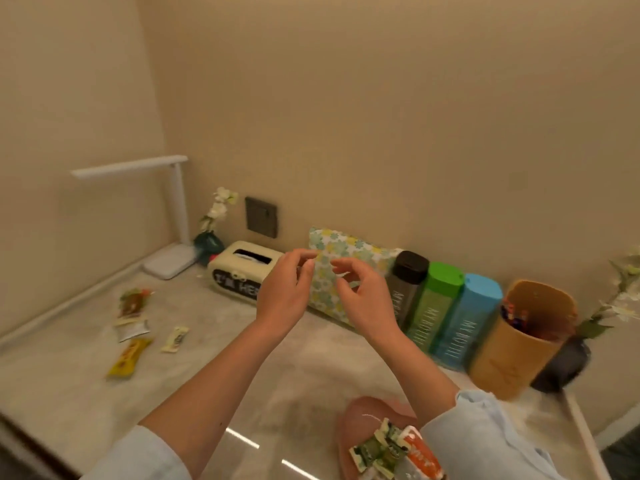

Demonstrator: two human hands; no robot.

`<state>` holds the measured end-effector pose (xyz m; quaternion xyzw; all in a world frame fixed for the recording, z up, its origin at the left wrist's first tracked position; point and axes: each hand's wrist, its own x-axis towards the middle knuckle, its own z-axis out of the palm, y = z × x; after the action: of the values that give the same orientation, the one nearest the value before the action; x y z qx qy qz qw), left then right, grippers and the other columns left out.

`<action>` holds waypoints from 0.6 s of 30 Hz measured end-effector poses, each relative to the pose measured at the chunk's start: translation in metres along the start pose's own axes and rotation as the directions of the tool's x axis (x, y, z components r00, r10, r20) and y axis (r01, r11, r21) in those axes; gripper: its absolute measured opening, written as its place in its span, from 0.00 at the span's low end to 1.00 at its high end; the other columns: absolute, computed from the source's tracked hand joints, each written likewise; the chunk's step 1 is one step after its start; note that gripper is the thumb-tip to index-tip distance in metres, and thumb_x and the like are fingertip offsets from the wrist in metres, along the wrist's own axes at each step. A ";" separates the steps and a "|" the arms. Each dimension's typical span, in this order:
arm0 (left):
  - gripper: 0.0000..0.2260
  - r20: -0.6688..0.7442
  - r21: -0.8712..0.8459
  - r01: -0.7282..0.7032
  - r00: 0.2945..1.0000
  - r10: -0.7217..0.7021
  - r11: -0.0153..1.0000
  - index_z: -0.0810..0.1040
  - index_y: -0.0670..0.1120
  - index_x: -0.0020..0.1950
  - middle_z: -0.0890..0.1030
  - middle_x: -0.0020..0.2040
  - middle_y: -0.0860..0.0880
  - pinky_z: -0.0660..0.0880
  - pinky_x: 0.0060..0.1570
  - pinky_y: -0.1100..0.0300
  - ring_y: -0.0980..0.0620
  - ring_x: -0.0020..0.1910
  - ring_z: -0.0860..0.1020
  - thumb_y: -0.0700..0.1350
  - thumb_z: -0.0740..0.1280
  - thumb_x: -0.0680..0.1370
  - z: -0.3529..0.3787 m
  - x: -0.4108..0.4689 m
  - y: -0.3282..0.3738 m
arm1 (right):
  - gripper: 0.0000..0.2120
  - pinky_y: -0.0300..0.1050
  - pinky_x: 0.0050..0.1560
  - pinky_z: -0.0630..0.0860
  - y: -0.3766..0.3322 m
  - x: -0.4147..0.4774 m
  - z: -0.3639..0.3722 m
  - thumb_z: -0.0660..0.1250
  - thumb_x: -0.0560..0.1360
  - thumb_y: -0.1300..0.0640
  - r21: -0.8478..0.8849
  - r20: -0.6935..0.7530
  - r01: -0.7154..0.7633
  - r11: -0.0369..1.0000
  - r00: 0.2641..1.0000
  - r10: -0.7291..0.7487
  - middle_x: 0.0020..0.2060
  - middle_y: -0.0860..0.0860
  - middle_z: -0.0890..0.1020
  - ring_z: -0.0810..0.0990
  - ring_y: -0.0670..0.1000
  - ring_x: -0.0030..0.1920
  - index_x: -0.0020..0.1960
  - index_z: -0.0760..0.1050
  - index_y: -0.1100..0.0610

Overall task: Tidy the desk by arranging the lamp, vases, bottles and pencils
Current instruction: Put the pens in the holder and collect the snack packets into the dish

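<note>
I see my left hand (287, 292) and right hand (367, 299) raised before the flowered pouch (346, 245) at the desk's (207, 323) back edge, fingers loosely bent, gripping nothing. The lamp (169, 261) stands in the back left corner, a green vase (207, 244) just beside it. Three bottles (436, 306) and the pencil holder (502, 358) line the back edge rightward.

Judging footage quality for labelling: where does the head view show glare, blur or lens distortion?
Head view: warm, dim light; white glare streaks on the glossy pale marble desk; the dark round vase at the right edge is smeared by blur; the wall corner at left leans, a wide-angle effect.
</note>
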<state>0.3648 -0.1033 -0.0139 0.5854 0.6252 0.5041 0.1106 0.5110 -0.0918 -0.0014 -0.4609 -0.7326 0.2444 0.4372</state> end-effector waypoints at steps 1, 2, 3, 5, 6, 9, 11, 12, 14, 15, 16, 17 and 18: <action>0.09 -0.022 0.015 0.023 1.000 -0.023 1.000 0.75 0.55 0.57 0.78 0.52 0.58 0.74 0.45 0.57 0.59 0.48 0.76 0.51 0.58 0.81 -0.013 0.002 -0.011 | 0.13 0.35 0.43 0.73 -0.006 0.004 0.015 0.64 0.75 0.60 0.013 0.024 0.008 1.000 1.000 -0.008 0.49 0.42 0.80 0.77 0.39 0.46 0.57 0.78 0.49; 0.09 -0.041 0.032 0.047 0.998 -0.046 0.998 0.76 0.55 0.57 0.78 0.52 0.58 0.74 0.46 0.57 0.58 0.49 0.76 0.50 0.58 0.81 -0.027 0.003 -0.024 | 0.13 0.35 0.43 0.73 -0.013 0.008 0.032 0.64 0.75 0.61 0.024 0.052 0.010 1.000 0.999 -0.012 0.49 0.43 0.80 0.77 0.39 0.46 0.57 0.78 0.49; 0.09 -0.055 0.049 0.072 0.996 -0.069 0.996 0.76 0.55 0.57 0.78 0.53 0.57 0.75 0.46 0.56 0.58 0.49 0.77 0.50 0.58 0.81 -0.040 0.003 -0.035 | 0.13 0.35 0.43 0.73 -0.019 0.011 0.049 0.64 0.75 0.60 0.029 0.080 0.011 1.000 0.997 -0.013 0.49 0.43 0.80 0.78 0.39 0.46 0.57 0.78 0.49; 0.09 -0.079 0.089 0.124 0.990 -0.117 0.988 0.75 0.55 0.58 0.78 0.53 0.57 0.76 0.45 0.54 0.58 0.49 0.77 0.50 0.58 0.81 -0.067 0.003 -0.060 | 0.13 0.37 0.44 0.74 -0.032 0.015 0.083 0.64 0.75 0.59 0.039 0.141 0.006 0.999 0.990 -0.011 0.49 0.41 0.80 0.78 0.39 0.46 0.57 0.77 0.47; 0.09 -0.089 0.108 0.149 0.986 -0.139 0.983 0.75 0.56 0.58 0.78 0.53 0.57 0.76 0.45 0.55 0.58 0.48 0.77 0.50 0.58 0.81 -0.079 0.003 -0.073 | 0.13 0.38 0.45 0.76 -0.038 0.017 0.099 0.64 0.75 0.58 0.041 0.173 0.001 0.999 0.985 -0.008 0.50 0.41 0.79 0.78 0.40 0.46 0.58 0.77 0.47; 0.09 -0.104 0.157 0.216 0.974 -0.202 0.964 0.75 0.56 0.59 0.78 0.54 0.57 0.77 0.46 0.53 0.58 0.48 0.77 0.50 0.59 0.81 -0.116 0.000 -0.112 | 0.15 0.42 0.53 0.76 -0.054 0.021 0.150 0.66 0.74 0.59 0.035 0.272 -0.030 0.999 0.962 0.020 0.54 0.44 0.80 0.78 0.43 0.48 0.60 0.77 0.49; 0.09 -0.114 0.176 0.250 0.966 -0.232 0.952 0.75 0.56 0.59 0.77 0.54 0.58 0.77 0.46 0.54 0.60 0.46 0.76 0.50 0.60 0.80 -0.137 -0.004 -0.137 | 0.16 0.42 0.54 0.75 -0.061 0.020 0.181 0.66 0.74 0.58 -0.002 0.339 -0.049 0.999 0.939 0.047 0.55 0.45 0.79 0.77 0.43 0.49 0.62 0.76 0.49; 0.09 -0.120 0.182 0.265 0.962 -0.246 0.947 0.75 0.57 0.59 0.77 0.54 0.59 0.76 0.44 0.56 0.62 0.45 0.75 0.50 0.60 0.80 -0.146 -0.007 -0.149 | 0.17 0.42 0.52 0.75 -0.063 0.018 0.196 0.67 0.74 0.57 -0.029 0.370 -0.050 0.998 0.927 0.058 0.55 0.45 0.79 0.77 0.43 0.48 0.62 0.75 0.48; 0.09 -0.123 0.200 0.302 0.951 -0.282 0.932 0.75 0.59 0.58 0.76 0.53 0.62 0.73 0.40 0.62 0.65 0.44 0.75 0.50 0.61 0.80 -0.163 -0.013 -0.174 | 0.18 0.39 0.45 0.75 -0.066 0.014 0.227 0.67 0.74 0.55 -0.086 0.423 -0.052 0.995 0.902 0.084 0.55 0.44 0.78 0.77 0.41 0.46 0.63 0.74 0.46; 0.09 -0.118 0.211 0.314 0.948 -0.295 0.926 0.74 0.60 0.58 0.75 0.52 0.62 0.71 0.37 0.64 0.66 0.43 0.75 0.50 0.61 0.80 -0.167 -0.018 -0.182 | 0.18 0.39 0.44 0.75 -0.064 0.012 0.236 0.67 0.74 0.54 -0.115 0.439 -0.060 0.992 0.892 0.105 0.55 0.44 0.78 0.77 0.41 0.45 0.63 0.74 0.46; 0.09 -0.108 0.223 0.326 0.945 -0.309 0.919 0.74 0.60 0.58 0.76 0.51 0.62 0.70 0.36 0.66 0.66 0.42 0.75 0.50 0.62 0.79 -0.171 -0.022 -0.191 | 0.18 0.40 0.45 0.77 -0.063 0.010 0.246 0.67 0.74 0.54 -0.140 0.453 -0.070 0.988 0.883 0.126 0.56 0.44 0.78 0.77 0.42 0.46 0.63 0.73 0.45; 0.09 -0.096 0.228 0.340 0.940 -0.327 0.912 0.74 0.61 0.58 0.76 0.50 0.62 0.68 0.35 0.67 0.65 0.41 0.75 0.50 0.63 0.78 -0.175 -0.026 -0.200 | 0.18 0.42 0.47 0.78 -0.062 0.008 0.256 0.67 0.74 0.53 -0.166 0.466 -0.082 0.983 0.872 0.151 0.56 0.44 0.78 0.78 0.42 0.47 0.63 0.73 0.45; 0.10 -0.083 0.235 0.349 0.937 -0.339 0.907 0.75 0.61 0.57 0.76 0.49 0.62 0.68 0.35 0.67 0.65 0.41 0.75 0.50 0.64 0.78 -0.178 -0.031 -0.208 | 0.18 0.43 0.50 0.78 -0.060 0.007 0.266 0.67 0.74 0.53 -0.198 0.477 -0.091 0.976 0.861 0.177 0.57 0.45 0.77 0.78 0.43 0.48 0.63 0.73 0.45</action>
<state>0.1154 -0.1781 -0.1024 0.4651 0.7783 0.4068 0.1118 0.2514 -0.1014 -0.0852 -0.4688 -0.8037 0.3204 0.1777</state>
